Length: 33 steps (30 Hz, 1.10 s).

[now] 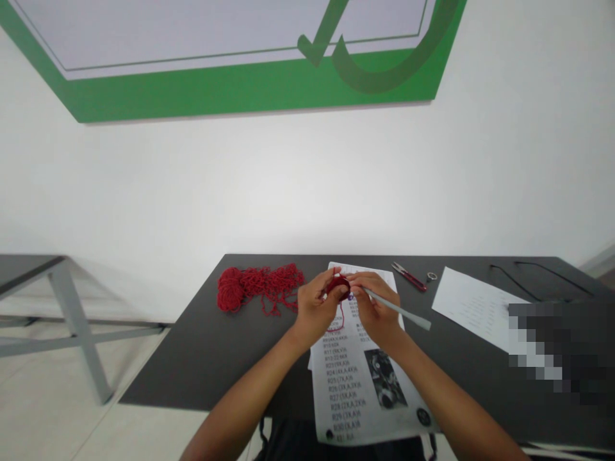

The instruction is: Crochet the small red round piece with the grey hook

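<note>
Between my hands is a small dark red crochet piece (337,287), with a strand of yarn hanging below it. My left hand (316,304) pinches the piece from the left side. In my right hand (377,306) is a crochet hook with a pale grey handle (406,314); its tip meets the piece and is hidden by the fingers. Beneath both hands lies a printed pattern sheet (343,384) with rows of text and a dark photo. A bundle of red yarn (259,286) rests to the left, partly wound and partly loose.
Small red-handled scissors (410,277) with a ring (431,276) lie behind my right hand. Another paper (473,307) and a pair of glasses (542,294) are farther right on the dark table (192,358). A blurred-out patch covers the right edge. A second table (29,272) stands at left.
</note>
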{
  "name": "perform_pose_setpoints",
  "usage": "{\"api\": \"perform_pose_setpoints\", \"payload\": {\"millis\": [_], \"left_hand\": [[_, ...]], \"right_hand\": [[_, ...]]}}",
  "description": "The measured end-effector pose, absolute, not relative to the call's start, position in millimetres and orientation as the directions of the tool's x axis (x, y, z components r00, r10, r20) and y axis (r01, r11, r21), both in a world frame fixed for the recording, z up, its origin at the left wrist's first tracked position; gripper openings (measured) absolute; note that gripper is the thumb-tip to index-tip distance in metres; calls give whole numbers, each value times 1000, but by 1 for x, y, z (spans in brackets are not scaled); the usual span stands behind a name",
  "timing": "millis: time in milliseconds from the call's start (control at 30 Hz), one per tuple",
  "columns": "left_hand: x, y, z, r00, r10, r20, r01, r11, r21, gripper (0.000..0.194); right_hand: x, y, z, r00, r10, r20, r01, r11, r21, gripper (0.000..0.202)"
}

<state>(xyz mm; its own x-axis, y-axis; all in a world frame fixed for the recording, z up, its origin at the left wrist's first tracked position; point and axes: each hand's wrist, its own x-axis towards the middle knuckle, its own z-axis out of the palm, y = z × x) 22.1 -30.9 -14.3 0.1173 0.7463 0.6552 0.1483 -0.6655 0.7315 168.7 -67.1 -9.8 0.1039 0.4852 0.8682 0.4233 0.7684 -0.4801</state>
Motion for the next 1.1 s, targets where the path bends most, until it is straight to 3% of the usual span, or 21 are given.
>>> {"api": "perform_pose_setpoints", "payload": {"millis": [100,167,267,367,500,600,700,833,967,1100], "left_hand": [[24,-32,-15,134,703,699,200,-710,676,27],[27,-35,-15,125,728,675,170,-686,708,28],[35,-40,-16,82,853,516,-65,-512,857,34],[42,-43,-17,90,932,350,-341,-302,890,40],[41,-38,-16,164,952,258,-483,-151,862,43],[32,-32,-9,171,951,256,-413,-167,895,45],[22,-28,-1,71,913,402,-195,-383,903,34],[14,-24,3,-17,774,633,98,-629,771,22],[15,-21,0,-42,734,677,155,-665,731,20],[17,-20,0,-52,800,598,103,-591,800,21]], "right_hand": [[166,-66,-13,73,479,875,485,750,-451,18],[166,-64,-18,77,468,880,515,737,-437,19],[170,-59,-30,71,420,905,561,733,-384,27],[176,-55,-40,-54,403,913,587,753,-298,43],[177,-56,-36,5,460,888,506,764,-399,37],[172,-60,-24,62,520,852,403,768,-498,25],[169,-61,-14,59,548,834,294,789,-539,17],[169,-59,-9,30,546,837,409,757,-509,8],[168,-59,-11,-13,575,818,524,701,-484,8],[163,-64,-12,-17,562,827,537,703,-466,11]]}}
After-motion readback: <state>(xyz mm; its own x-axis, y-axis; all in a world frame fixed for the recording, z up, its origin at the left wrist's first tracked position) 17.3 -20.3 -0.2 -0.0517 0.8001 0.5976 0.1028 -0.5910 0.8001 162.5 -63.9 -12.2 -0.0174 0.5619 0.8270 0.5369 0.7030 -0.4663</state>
